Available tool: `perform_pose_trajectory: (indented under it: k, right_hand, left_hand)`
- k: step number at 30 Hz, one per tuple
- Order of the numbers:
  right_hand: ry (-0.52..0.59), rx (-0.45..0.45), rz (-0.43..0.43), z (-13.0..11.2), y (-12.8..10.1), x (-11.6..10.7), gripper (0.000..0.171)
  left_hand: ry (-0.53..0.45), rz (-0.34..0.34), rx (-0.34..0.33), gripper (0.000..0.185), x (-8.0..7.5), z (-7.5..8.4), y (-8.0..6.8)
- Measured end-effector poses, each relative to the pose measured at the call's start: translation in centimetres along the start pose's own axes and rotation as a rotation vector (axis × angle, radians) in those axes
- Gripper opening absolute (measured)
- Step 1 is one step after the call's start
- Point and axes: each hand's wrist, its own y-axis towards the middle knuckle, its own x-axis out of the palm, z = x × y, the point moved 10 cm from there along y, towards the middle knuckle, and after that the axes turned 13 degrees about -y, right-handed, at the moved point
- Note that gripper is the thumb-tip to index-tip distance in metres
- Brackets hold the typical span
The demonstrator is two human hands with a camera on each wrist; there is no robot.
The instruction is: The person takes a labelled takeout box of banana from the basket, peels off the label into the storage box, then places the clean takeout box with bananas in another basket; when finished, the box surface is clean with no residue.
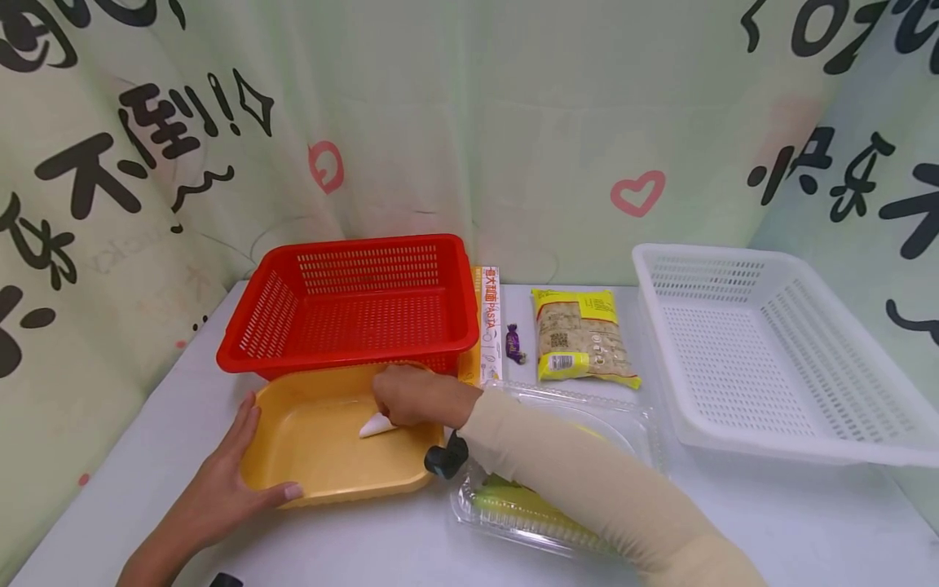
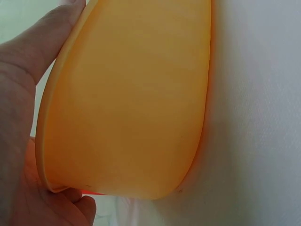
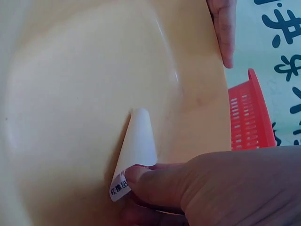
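Right hand point(image 1: 414, 397) pinched a curled white paper label point(image 1: 377, 425), half-peeled, inside the shallow yellow plastic tray point(image 1: 323, 481); left hand point(image 1: 235, 481) gripped the tray's near corner; removal appeared unfinished

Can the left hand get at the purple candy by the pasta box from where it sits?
Probably not directly. The left hand grips the yellow tray at its near-left corner; the purple candy lies beyond the right hand and its sleeve, which cross the path.
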Motion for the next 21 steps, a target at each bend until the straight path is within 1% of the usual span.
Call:
perform_pose_trajectory:
  k: [4,6,8,11,16,19,21]
  right_hand:
    - [0.038,0.024,-0.018,0.5,-0.1,0.2,0.020]
    - [0.084,0.039,-0.021,0.8,-0.2,0.2,0.017]
    - [0.131,0.035,-0.015,1.0,-0.4,0.0,0.016]
    - [0.185,-0.017,0.006,0.9,-0.6,-0.5,0.011]
    - [0.246,-0.147,0.054,0.3,-1.2,-1.8,0.011]
    - [0.295,-0.181,0.069,0.4,-1.8,-2.4,0.012]
    - [0.323,-0.185,0.080,0.7,-2.1,-2.8,0.012]
  left_hand:
    - [0.000,0.005,0.000,0.127,0.0,0.0,-0.1]
    - [-0.002,0.005,-0.001,0.127,0.1,0.0,0.0]
    - [-0.002,0.005,-0.004,0.128,0.1,-0.1,0.0]
    - [-0.003,0.002,-0.008,0.128,0.1,-0.1,0.0]
    - [-0.001,0.003,-0.009,0.127,0.1,0.0,0.0]
    - [0.002,0.005,-0.008,0.127,0.0,0.0,-0.1]
    - [0.003,0.004,-0.009,0.127,0.0,-0.1,-0.1]
